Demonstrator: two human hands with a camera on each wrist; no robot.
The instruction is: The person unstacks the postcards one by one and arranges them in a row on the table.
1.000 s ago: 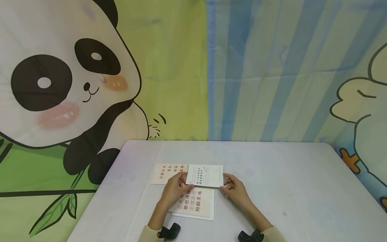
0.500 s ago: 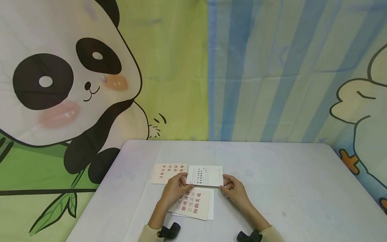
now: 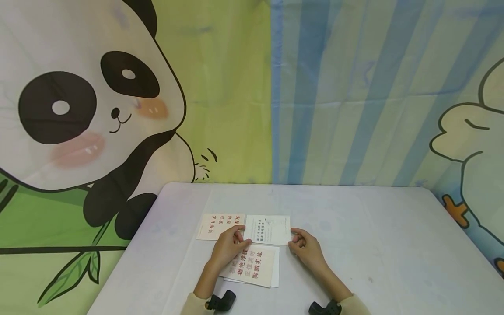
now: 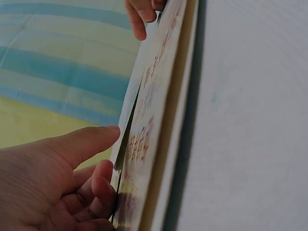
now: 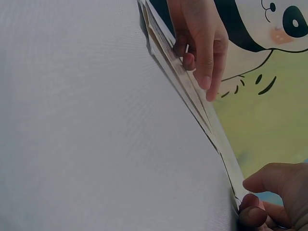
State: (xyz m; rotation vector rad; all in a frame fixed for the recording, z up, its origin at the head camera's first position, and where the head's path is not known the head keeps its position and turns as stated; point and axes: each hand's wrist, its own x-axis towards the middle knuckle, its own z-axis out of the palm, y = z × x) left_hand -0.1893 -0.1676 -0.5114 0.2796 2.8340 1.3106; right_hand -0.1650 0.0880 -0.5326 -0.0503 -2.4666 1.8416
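Note:
A white card [image 3: 268, 229] with dark printed characters and a faint line drawing lies between both hands, flat or nearly flat over the table. My left hand [image 3: 229, 246] holds its left edge, thumb at the near corner; in the left wrist view the thumb [image 4: 103, 137] reaches the card's edge. At the opposite short edge is my right hand [image 3: 309, 251], its thumb and curled fingers right at the near corner in the right wrist view. Below it, a cream card [image 3: 256, 267] with red characters overlaps a white sheet [image 3: 275, 275]. Another cream card [image 3: 208, 227] with red characters adjoins it on the left, partly behind my left hand.
All cards rest on a white-covered table [image 3: 378, 245]. Behind the table's far edge hangs a printed cloth backdrop [image 3: 338, 87] with a panda and stripes. Dark wrist cameras [image 3: 221, 301] sit at the cuffs.
The white card, tilted with its near edge showing, has come down flatter and slightly nearer. The cream card below has turned slightly from the white sheet. Both hands stay almost in place.

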